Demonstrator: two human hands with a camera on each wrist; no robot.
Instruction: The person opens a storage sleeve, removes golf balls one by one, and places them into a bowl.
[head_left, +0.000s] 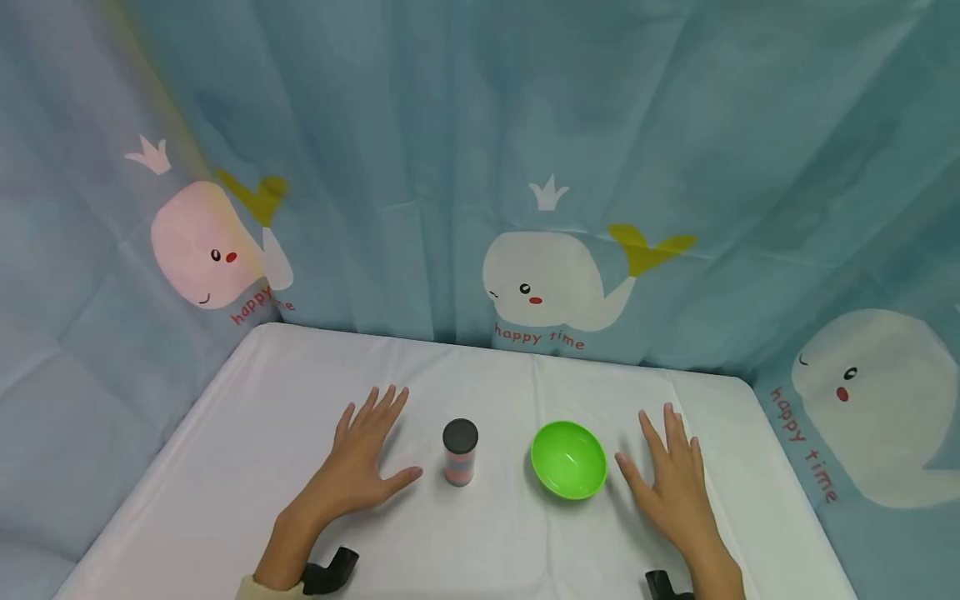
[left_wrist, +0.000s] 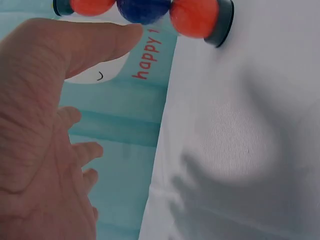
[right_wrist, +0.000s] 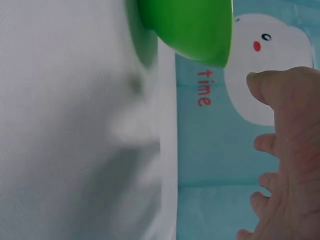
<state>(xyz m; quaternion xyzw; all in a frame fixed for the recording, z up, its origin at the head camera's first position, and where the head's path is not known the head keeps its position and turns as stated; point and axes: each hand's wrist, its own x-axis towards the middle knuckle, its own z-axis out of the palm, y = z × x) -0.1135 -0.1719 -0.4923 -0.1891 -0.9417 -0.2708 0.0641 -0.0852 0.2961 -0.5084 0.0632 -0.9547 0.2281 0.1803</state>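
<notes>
Teal curtain (head_left: 375,167) backdrop, printed pale whales (head_left: 558,271), wrinkled white cloth-covered table (head_left: 225,433)

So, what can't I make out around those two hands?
Container: left wrist view, the top edge cuts off part of it.
Container's inside from above: head view, the dark lid hides it.
Green bowl: right wrist view, cut off by the top edge.
Bowl's underside: head view, hidden by the bowl itself.
Rightmost whale print: head view, the right edge cuts off its tail.

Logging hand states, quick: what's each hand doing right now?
Left hand: open, empty, beside the clear, black-capped cylinder of coloured balls.
Right hand: open, empty, beside the round, glossy green bowl.
</notes>
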